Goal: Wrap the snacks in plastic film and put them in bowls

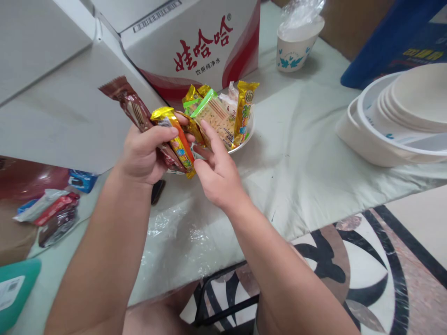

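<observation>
My left hand (145, 151) is closed around two wrapped snacks: a long brown packet (134, 107) and a yellow-and-orange snack bar (181, 146) in front of it. My right hand (220, 172) is beside them, fingers apart, its thumb close to the lower end of the yellow bar. Its index finger points at the snacks in a white bowl (252, 125); whether it touches them I cannot tell. In the bowl are a biscuit packet (220, 118) with a green edge, an upright gold-wrapped snack bar (244, 111) and other wrapped snacks. My hands hide the bowl's near left side.
Behind the bowl stands a white-and-red water carton (199, 51), with a white box (70, 107) to its left. A paper cup (296, 46) holds clear plastic. Stacked white bowls (384, 135) stand at right. Packets (57, 209) and a green item (17, 288) lie at left.
</observation>
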A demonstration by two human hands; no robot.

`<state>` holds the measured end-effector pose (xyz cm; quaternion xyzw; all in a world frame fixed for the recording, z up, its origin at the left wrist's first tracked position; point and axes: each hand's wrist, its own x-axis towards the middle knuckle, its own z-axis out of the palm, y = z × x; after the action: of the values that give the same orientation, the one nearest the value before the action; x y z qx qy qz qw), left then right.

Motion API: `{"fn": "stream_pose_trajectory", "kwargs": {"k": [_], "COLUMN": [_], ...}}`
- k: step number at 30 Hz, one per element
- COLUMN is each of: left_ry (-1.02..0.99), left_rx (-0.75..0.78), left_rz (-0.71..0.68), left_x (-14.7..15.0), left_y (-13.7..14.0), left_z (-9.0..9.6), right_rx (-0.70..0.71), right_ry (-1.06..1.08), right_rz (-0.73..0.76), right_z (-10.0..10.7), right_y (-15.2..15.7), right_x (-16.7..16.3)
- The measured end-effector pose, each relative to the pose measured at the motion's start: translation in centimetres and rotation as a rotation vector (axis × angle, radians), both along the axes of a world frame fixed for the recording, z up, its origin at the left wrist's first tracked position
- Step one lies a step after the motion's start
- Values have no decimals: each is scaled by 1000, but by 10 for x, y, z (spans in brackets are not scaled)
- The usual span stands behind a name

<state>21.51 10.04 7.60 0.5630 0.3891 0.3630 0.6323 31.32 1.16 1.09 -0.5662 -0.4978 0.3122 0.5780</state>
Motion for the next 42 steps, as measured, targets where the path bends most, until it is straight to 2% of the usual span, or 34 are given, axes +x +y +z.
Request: {"fn": "stream_pose_trajectory", "kwargs": {"k": [4,6,8,12,15,19,22,25,29,33,42], "left_ry": [5,56,78,45,25,18,35,25,-12,28,18], "left_rx": [103,195,218,118,36,-16,-45,-82,-85,-56,-209], "left_rz": [-70,-42,23,93,111,133,137,166,209,237,382], "left_x": [-3,-5,-5,0,4,7,8,8,6,6,14], "left_y": [0,-1,-1,-7,-12,-12,-10,-9,-4,1,10], "left_z": [-21,-32,-36,-24,-10,-1,2,6,13,15,7], "right_rx": [-19,-19,-26,-20,-31,-149,-289,-362,-394,-368,-381], "right_ry": [45,72,103,144,90,-183,-411,-530,-532,-486,-452], "right_rz": [-4,-2,18,49,17,-28,20,50,-29,-105,-85], "right_z": [-1,-3,-5,-6,-4,0,5,9,9,8,13], "right_y": [2,3,4,4,1,-4,-7,-7,-5,-5,-7], "right_x": [-1,-2,-3,-1,6,15,17,17,14,13,18]}}
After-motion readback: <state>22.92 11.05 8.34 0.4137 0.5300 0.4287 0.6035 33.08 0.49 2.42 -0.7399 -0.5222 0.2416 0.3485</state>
